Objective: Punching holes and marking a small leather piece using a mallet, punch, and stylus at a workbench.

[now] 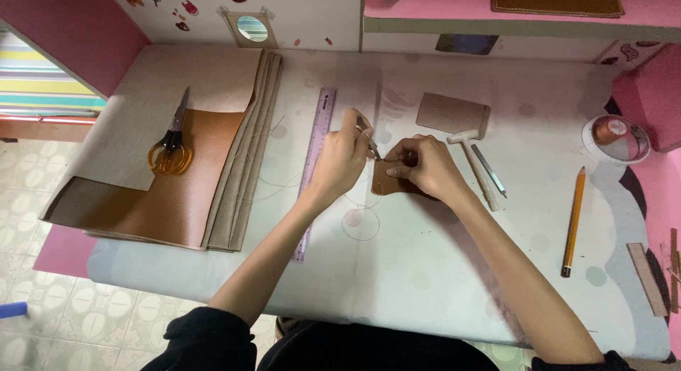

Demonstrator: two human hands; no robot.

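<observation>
My left hand (341,158) pinches a thin metal needle or awl (367,135) whose tip meets the top edge of a small brown leather piece (386,182). My right hand (422,165) grips that leather piece and presses it against the white table (425,272). A pale thread (362,225) loops across the table below the two hands.
A clear purple ruler (315,154) lies left of my hands. Folded brown and beige leather sheets (177,194) with orange-handled scissors (171,145) on top lie at far left. To the right are a tan leather piece (452,114), a small mallet (475,165), a metal tool (489,171), a pencil (573,222), a tape roll (616,138).
</observation>
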